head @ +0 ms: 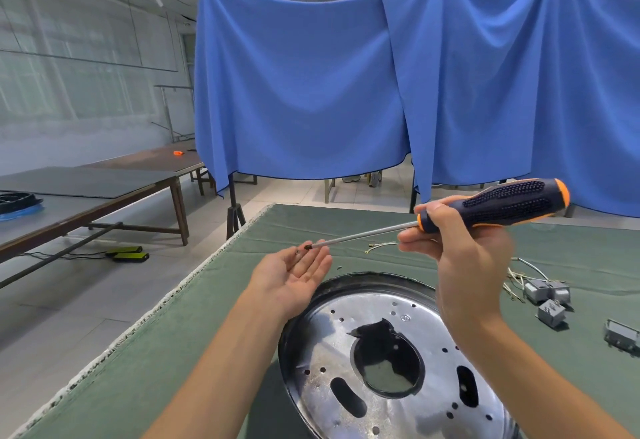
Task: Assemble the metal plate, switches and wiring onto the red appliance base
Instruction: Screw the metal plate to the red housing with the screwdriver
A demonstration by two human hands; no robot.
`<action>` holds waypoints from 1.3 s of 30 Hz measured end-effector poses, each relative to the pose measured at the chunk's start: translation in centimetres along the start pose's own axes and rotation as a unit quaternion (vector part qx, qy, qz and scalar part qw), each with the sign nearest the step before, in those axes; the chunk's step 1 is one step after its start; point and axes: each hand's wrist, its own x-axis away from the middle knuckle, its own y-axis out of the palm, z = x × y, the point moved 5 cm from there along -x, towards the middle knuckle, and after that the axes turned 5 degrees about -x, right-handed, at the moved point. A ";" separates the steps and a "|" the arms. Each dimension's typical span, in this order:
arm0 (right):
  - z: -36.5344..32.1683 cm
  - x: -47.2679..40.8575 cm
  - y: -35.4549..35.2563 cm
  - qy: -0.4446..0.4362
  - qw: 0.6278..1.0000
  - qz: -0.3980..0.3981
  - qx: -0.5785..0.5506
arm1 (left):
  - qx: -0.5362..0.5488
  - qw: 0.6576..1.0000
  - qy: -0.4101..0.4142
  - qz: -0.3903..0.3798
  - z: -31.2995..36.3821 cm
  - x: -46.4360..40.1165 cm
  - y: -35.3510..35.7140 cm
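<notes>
A round shiny metal plate (391, 400) with several holes and a large central opening lies on the green table, just below my hands. My left hand (294, 274) is held palm up above the table, fingers straight, with a small screw (298, 251) lying on the fingertips. My right hand (457, 255) grips a black and orange screwdriver (502, 204) by the handle; the shaft points left and its tip touches my left fingertips. Grey switches (547, 295) with pale wires (519, 270) lie on the right. The red base is not visible.
The green mat-covered table (194, 327) has its edge running diagonally on the left, with bare floor beyond. A loose wire (381, 245) lies further back on the mat. Another grey part (621, 336) sits at the right edge. Blue cloth (311, 92) hangs behind.
</notes>
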 end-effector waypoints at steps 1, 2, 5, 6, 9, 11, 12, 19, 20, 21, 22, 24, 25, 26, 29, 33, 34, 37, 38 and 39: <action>0.1 0.1 0.2 -0.001 1.000 -0.002 0.003 | 0.015 1.000 -0.005 -0.003 -0.2 0.1 0.1; 0.1 0.3 0.3 -0.001 1.000 -0.002 0.007 | 0.029 1.000 -0.008 -0.006 -0.3 0.2 0.3; 0.2 0.5 0.4 -0.002 1.000 0.006 0.010 | 0.061 0.998 -0.008 -0.016 -0.3 0.6 0.5; 0.3 0.5 0.4 -0.001 1.000 0.008 0.010 | 0.071 0.997 -0.008 -0.019 -0.3 0.7 0.6; 0.3 0.7 0.4 0.003 1.000 0.008 0.011 | 0.095 0.995 -0.014 -0.029 -0.4 1.0 0.7; 0.4 0.8 0.4 0.005 1.000 0.005 0.011 | 0.105 0.994 -0.018 -0.034 -0.5 1.1 0.7; 0.4 0.9 0.4 0.005 1.000 0.003 0.010 | 0.108 0.993 -0.018 -0.035 -0.6 1.1 0.7; 0.7 1.5 0.8 0.000 1.000 -0.008 0.020 | 0.129 0.991 -0.001 -0.020 -0.6 1.2 0.5; 0.8 1.6 0.9 0.001 1.000 -0.013 0.020 | 0.137 0.990 0.004 -0.016 -0.7 1.2 0.5; 0.9 1.8 1.0 0.002 1.000 -0.018 0.019 | 0.146 0.989 0.008 -0.011 -0.7 1.1 0.5; 1.0 1.9 1.1 0.001 1.000 -0.023 0.018 | 0.152 0.988 0.010 -0.005 -0.7 1.1 0.5; 1.0 2.0 1.3 -0.003 0.999 -0.034 0.017 | 0.159 0.987 0.014 0.005 -0.7 1.1 0.5; 0.9 2.1 1.4 -0.005 0.999 -0.041 0.018 | 0.162 0.987 0.018 0.008 -0.7 1.1 0.5; 0.9 2.1 1.5 -0.007 0.999 -0.047 0.018 | 0.167 0.986 0.023 0.011 -0.6 1.1 0.6; 0.8 2.1 1.7 -0.012 0.998 -0.062 0.019 | 0.187 0.981 0.034 0.024 -0.6 1.4 0.7; 0.7 2.7 2.0 -0.026 0.996 -0.081 0.023 | 0.219 0.974 0.043 0.042 -0.7 1.5 0.9; 0.7 3.0 2.1 -0.032 0.995 -0.091 0.026 | 0.233 0.970 0.045 0.046 -0.7 1.5 1.0; 0.7 3.4 2.4 -0.042 0.993 -0.106 0.030 | 0.247 0.966 0.050 0.053 -0.7 1.4 1.0; 0.8 3.3 2.4 -0.040 0.993 -0.105 0.032 | 0.241 0.968 0.053 0.052 -0.7 1.4 1.0; 0.8 3.1 2.5 -0.036 0.993 -0.104 0.035 | 0.229 0.970 0.055 0.051 -0.7 1.4 0.8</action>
